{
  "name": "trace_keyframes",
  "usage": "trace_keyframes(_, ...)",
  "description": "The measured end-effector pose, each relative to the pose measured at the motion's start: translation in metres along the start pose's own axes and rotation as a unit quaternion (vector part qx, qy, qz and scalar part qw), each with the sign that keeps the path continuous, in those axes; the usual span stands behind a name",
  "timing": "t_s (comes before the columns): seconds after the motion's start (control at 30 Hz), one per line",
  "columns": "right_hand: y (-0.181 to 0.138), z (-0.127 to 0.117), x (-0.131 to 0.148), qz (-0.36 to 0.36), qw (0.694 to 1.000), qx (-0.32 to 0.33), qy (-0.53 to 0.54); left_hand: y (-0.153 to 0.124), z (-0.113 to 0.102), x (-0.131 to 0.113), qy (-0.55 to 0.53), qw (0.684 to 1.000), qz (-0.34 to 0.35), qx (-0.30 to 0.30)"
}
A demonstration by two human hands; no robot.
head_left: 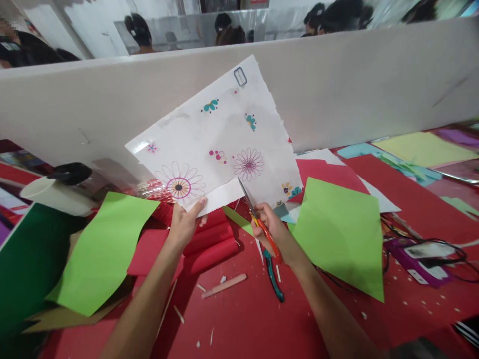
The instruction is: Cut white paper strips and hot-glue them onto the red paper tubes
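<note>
A large white sheet printed with flowers and dots is held up at a slant above the table. My left hand is closed on its lower edge, thumb in front, where a plain white strip also shows. My right hand grips a pair of scissors with red-orange handles. Their blades point up and left, against the sheet at the end of the strip. Below my right hand, a teal-handled tool lies on the table.
Green sheets lie to the right, and another green sheet to the left. Rolled red material sits behind a flat stick. A purple device with black cables is at right. A white partition stands behind; people are beyond it.
</note>
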State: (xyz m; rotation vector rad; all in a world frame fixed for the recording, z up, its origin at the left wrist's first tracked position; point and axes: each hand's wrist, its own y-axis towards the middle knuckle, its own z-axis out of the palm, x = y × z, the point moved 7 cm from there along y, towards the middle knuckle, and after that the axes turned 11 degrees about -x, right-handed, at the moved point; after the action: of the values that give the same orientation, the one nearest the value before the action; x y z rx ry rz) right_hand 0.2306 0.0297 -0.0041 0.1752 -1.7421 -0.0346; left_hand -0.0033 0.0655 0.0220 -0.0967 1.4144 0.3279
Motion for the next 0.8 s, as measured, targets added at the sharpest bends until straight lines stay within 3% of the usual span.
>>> trace_keyframes(0.3,-0.002,-0.006,0.003,0.066,0.998,0.02,-0.015,-0.002,0.005,0.006,0.01,1.0,-0.024,0.007)
trace_keyframes(0.57,0.004,-0.011,-0.001,0.026,0.999,-0.025,-0.016,-0.002,0.007,0.014,-0.019,0.999,-0.043,-0.004)
trace_keyframes(0.8,0.002,-0.009,-0.007,0.037,0.999,-0.016,-0.001,-0.006,0.011,0.013,0.014,0.999,-0.023,0.035)
